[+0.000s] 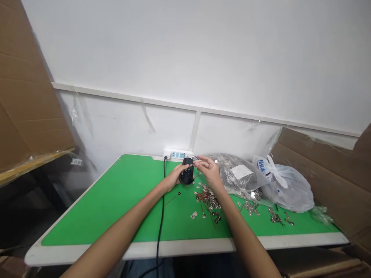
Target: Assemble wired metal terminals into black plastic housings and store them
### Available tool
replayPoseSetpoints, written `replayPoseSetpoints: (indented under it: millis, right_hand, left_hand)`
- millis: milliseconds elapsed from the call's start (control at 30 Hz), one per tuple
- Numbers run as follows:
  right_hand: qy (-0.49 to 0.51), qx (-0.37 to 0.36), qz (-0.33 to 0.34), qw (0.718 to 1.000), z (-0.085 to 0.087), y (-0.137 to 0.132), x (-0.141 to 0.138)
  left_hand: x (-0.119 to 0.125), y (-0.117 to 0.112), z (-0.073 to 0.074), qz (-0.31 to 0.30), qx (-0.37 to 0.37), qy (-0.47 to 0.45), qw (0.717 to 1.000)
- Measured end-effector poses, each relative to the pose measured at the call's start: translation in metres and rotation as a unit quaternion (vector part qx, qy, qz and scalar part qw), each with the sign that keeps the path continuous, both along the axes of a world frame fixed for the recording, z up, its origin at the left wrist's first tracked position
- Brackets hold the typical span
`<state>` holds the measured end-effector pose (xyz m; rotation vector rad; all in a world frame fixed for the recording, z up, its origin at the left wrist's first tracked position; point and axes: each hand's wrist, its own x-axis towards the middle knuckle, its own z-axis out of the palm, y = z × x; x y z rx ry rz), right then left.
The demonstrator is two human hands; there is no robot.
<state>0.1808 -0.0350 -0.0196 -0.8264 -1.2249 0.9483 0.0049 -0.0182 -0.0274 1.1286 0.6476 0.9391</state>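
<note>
Our left hand (174,178) wraps around a black rounded device (187,174), held above the green tabletop (101,208). Our right hand (209,172) pinches a small metal terminal (194,164) against it, just behind scattered wired terminals (207,199).

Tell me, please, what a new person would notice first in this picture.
The bright green table stands out first, against the white wall. Near its back edge, the left hand grips a black device, and the right hand holds a small metal piece beside it. Below them lies a heap of metal tabs with wires, and a white plastic bag sits on the right.
</note>
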Motion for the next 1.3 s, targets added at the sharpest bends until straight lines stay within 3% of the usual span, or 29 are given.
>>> replayPoseSetpoints:
  millis: [700, 967, 1300]
  right_hand:
    - [-0.183, 0.069, -0.075, 0.978, -0.004, -0.007, -0.002]
    - [-0.290, 0.132, -0.112, 0.941, -0.001, -0.014, 0.001]
    - [-0.308, 0.137, -0.093, 0.937, -0.008, -0.009, 0.002]
  left_hand:
    - [0.003, 0.012, -0.010, 0.037, -0.011, -0.010, 0.999]
    - [0.005, 0.016, -0.016, 0.037, 0.006, 0.002, 0.999]
    - [0.008, 0.013, -0.011, 0.042, -0.010, 0.004, 0.999]
